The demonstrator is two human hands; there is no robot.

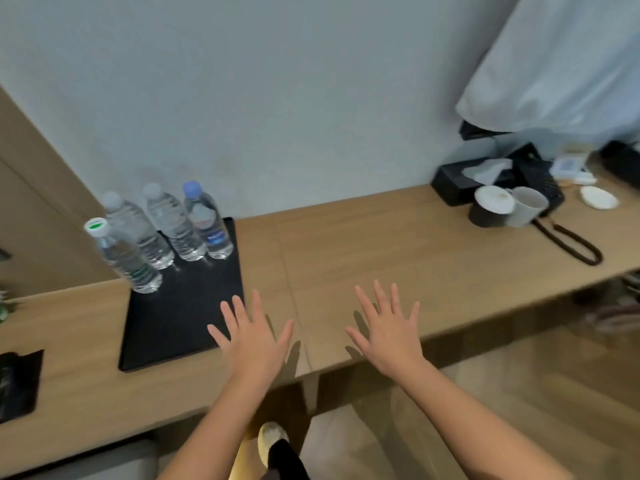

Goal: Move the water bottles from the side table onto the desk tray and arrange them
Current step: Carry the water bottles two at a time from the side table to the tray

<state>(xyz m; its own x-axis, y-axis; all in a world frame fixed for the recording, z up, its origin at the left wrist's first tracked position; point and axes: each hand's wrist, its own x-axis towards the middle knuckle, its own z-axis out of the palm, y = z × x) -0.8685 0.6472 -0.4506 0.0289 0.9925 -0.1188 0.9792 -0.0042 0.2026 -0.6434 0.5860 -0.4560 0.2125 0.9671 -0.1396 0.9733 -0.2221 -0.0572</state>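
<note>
Several clear plastic water bottles stand upright on a black tray (180, 320) on the wooden desk. A green-capped bottle (123, 254) is at the tray's left edge. Behind it stand two white-capped bottles (140, 233) (173, 225) and a blue-capped bottle (207, 221) along the tray's far side. My left hand (251, 332) is flat and spread over the tray's near right corner and holds nothing. My right hand (386, 327) is spread flat over the bare desk to the right, also holding nothing.
At the desk's far right are a black tissue box (460, 181), a dark cup (490, 206), a white mug (526, 206), a black phone with coiled cord (571, 244) and a small white dish (597, 197). A black object (19, 384) lies at the left edge. White cloth (554, 64) hangs at upper right.
</note>
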